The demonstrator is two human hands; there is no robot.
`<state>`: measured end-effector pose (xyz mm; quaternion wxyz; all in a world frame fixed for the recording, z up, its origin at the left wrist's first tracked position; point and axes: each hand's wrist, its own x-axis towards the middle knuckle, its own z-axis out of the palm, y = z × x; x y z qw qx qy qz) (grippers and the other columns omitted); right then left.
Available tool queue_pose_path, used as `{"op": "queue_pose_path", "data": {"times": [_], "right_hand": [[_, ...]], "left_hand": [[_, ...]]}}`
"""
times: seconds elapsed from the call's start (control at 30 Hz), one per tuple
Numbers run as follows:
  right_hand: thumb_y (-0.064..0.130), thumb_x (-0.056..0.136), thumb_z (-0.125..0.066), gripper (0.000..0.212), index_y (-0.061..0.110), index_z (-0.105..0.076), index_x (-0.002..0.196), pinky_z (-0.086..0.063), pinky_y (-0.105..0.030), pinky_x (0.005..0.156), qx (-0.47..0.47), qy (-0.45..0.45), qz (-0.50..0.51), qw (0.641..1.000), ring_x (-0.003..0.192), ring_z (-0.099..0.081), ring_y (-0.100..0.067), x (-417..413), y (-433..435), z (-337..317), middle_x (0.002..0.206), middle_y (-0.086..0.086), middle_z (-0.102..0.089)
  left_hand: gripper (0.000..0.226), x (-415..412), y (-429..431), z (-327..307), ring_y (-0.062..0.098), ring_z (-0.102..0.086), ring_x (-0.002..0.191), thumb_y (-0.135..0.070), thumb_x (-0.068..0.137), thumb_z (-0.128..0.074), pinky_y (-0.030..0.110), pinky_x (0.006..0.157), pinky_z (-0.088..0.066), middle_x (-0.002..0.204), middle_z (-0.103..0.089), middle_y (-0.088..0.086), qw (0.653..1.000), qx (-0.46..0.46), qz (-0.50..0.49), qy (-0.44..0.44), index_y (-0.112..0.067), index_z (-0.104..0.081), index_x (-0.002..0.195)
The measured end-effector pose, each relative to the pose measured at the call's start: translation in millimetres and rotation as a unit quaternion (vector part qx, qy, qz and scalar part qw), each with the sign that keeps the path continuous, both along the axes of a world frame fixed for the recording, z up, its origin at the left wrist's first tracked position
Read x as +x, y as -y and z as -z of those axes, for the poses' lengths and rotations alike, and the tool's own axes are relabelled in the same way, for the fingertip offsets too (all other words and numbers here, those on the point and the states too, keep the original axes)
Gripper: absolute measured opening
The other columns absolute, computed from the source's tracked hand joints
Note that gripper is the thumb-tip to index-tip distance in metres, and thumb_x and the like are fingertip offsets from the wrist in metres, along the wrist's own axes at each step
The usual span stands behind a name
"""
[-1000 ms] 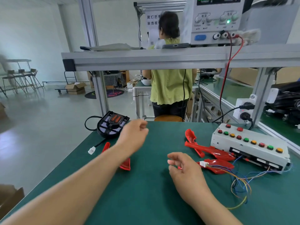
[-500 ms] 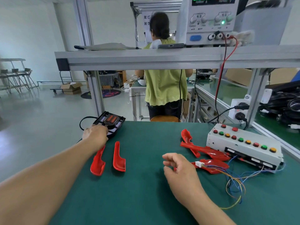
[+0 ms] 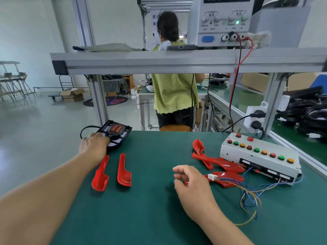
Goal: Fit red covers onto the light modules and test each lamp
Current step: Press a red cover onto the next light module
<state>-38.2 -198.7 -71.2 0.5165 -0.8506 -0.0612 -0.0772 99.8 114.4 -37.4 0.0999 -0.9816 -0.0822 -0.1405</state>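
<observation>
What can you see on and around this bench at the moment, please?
light module: one, black, mat's far left
red covers: five, red; two left, three right
test box: one, white with coloured buttons, right
wires: several, mixed colours, from the test box
power supply: one, grey, upper shelf
mat: one, green, tabletop
person: one, green top, behind bench
left hand: on the light module
right hand: loosely curled, empty, mid-mat
</observation>
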Motion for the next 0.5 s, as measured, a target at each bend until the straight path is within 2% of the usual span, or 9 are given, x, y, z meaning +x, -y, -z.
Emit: {"op": "queue_pose_path", "data": {"times": [0.1, 0.23, 0.37, 0.43, 0.5], "right_hand": [[0.008, 0.094, -0.053, 0.033, 0.038, -0.056, 0.107, -0.041, -0.001, 0.07, 0.001, 0.001, 0.0, 1.0, 0.098, -0.056, 0.008, 0, 0, -1, 0.109, 0.018, -0.058], [0.011, 0.095, -0.054, 0.032, 0.039, -0.057, 0.109, -0.041, -0.001, 0.068, -0.001, -0.003, -0.001, 1.0, 0.096, -0.056, 0.006, 0, -1, -1, 0.109, 0.02, -0.057], [0.011, 0.095, -0.053, 0.032, 0.039, -0.056, 0.109, -0.041, -0.001, 0.069, -0.003, -0.002, -0.002, 1.0, 0.097, -0.056, 0.007, -1, -1, -2, 0.109, 0.021, -0.057], [0.011, 0.095, -0.053, 0.032, 0.039, -0.057, 0.109, -0.042, -0.002, 0.069, -0.003, -0.003, -0.003, 1.0, 0.096, -0.056, 0.006, -1, -1, -2, 0.109, 0.02, -0.057], [0.011, 0.095, -0.054, 0.032, 0.04, -0.057, 0.108, -0.042, -0.002, 0.07, -0.001, -0.005, -0.005, 1.0, 0.097, -0.057, 0.006, 0, -1, -1, 0.109, 0.02, -0.058]], "left_hand": [[0.027, 0, -7, 1, 0.026, -0.048, 0.114, -0.013, 0.089, -0.059, 0.038, 0.094, -0.04, 0.118, -0.057, 0.005, 0.999, -0.022, 0.0, 0.033, -0.019, -0.057, 0.115], [0.042, 2, -17, 4, 0.026, -0.044, 0.122, -0.026, 0.089, -0.065, 0.04, 0.098, -0.038, 0.126, -0.051, 0.004, 0.999, -0.023, 0.004, 0.032, -0.024, -0.053, 0.129], [0.07, 5, -22, 6, 0.029, -0.022, 0.142, -0.032, 0.088, -0.071, 0.048, 0.108, -0.033, 0.155, -0.026, 0.005, 0.995, -0.094, 0.001, 0.012, -0.032, -0.036, 0.148], [0.074, 8, -24, 9, 0.032, -0.012, 0.147, -0.035, 0.092, -0.067, 0.052, 0.111, -0.032, 0.162, -0.011, 0.005, 0.989, -0.147, -0.009, -0.007, -0.035, -0.026, 0.153], [0.072, 10, -28, 12, 0.037, -0.018, 0.146, -0.034, 0.095, -0.064, 0.051, 0.111, -0.034, 0.164, -0.004, 0.008, 0.98, -0.199, -0.006, -0.024, -0.034, -0.024, 0.155]]}}
